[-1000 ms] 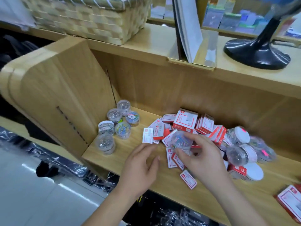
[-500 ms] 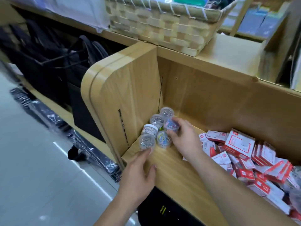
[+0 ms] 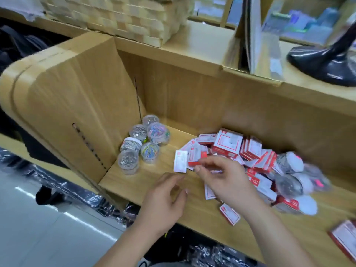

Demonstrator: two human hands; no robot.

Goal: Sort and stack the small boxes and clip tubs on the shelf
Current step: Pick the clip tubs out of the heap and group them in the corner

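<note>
Clip tubs (image 3: pixel 142 145) are grouped in the left corner of the shelf (image 3: pixel 134 182), right beside its wooden side wall (image 3: pixel 73 105). Silver or coloured clips are seen through their clear sides. One tub of coloured clips (image 3: pixel 158 132) is stacked on top of another. Small boxes (image 3: pixel 229 147), red and white, are heaped in a loose pile in the middle of the shelf, near the tubs but apart from them. One white box (image 3: pixel 180 163) is seen at the left end of the pile. Bigger tubs (image 3: pixel 292 176) with white lids are laid on their sides to the right of the pile, touching the boxes. One more small box (image 3: pixel 230 213) is laid flat near the front edge, just beside the right wrist.

The left hand (image 3: pixel 163 199) is held over the front of the shelf with its fingers loosely bent, and nothing is held in it. The right hand (image 3: pixel 225 182) is reached over the left end of the pile, with its thumb and fingertips close to the boxes there. That spot is blurred, so it cannot be told if a box is pinched or only touched.

A woven basket (image 3: pixel 115 18) is set on the top board (image 3: pixel 202 43) above the shelf, and a shiny black stand (image 3: pixel 323 62) is seen at the far right of that board.
</note>
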